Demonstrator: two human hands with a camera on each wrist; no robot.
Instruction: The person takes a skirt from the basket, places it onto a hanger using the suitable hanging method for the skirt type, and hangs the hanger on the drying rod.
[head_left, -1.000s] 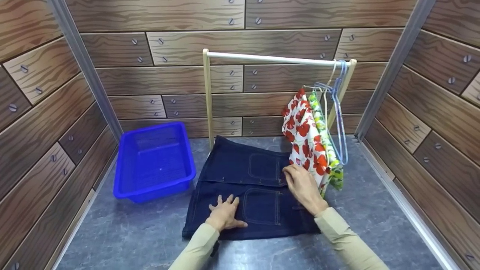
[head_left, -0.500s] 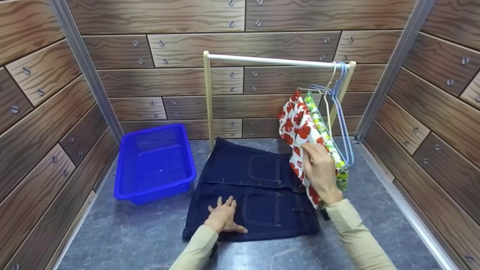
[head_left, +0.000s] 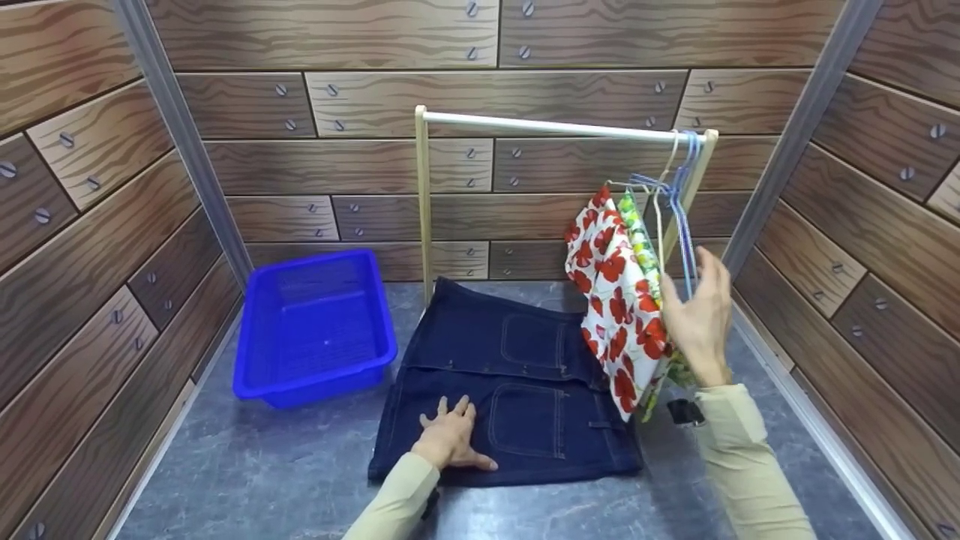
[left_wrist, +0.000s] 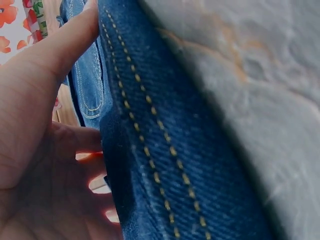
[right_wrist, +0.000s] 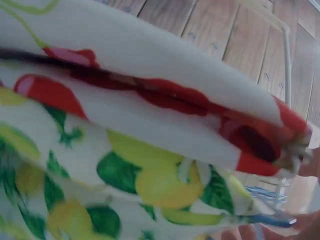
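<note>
A dark blue denim garment point(head_left: 525, 420) with stitched pockets lies spread on the grey surface. My left hand point(head_left: 450, 439) rests on its lower left part, fingers straight and spread; the left wrist view has the denim edge point(left_wrist: 145, 130) with yellow stitching beside that hand. On the right, a white cloth with red flowers point(head_left: 615, 300) and a white cloth with lemons and green leaves point(right_wrist: 150, 170) hang side by side. My right hand point(head_left: 701, 319) is raised at the blue hangers point(head_left: 684, 217), thumb and fingers apart on either side of them.
A wooden-post rack with a white rail point(head_left: 555, 127) stands behind the denim, the hangers at its right end. A blue plastic basket point(head_left: 315, 386) sits on the left. Wood-patterned walls enclose the grey surface point(head_left: 247, 472).
My right hand has left the denim, passed over the red-flowered cloth and moved right and up to the hangers. The cloths swung slightly. My left hand has stayed in place.
</note>
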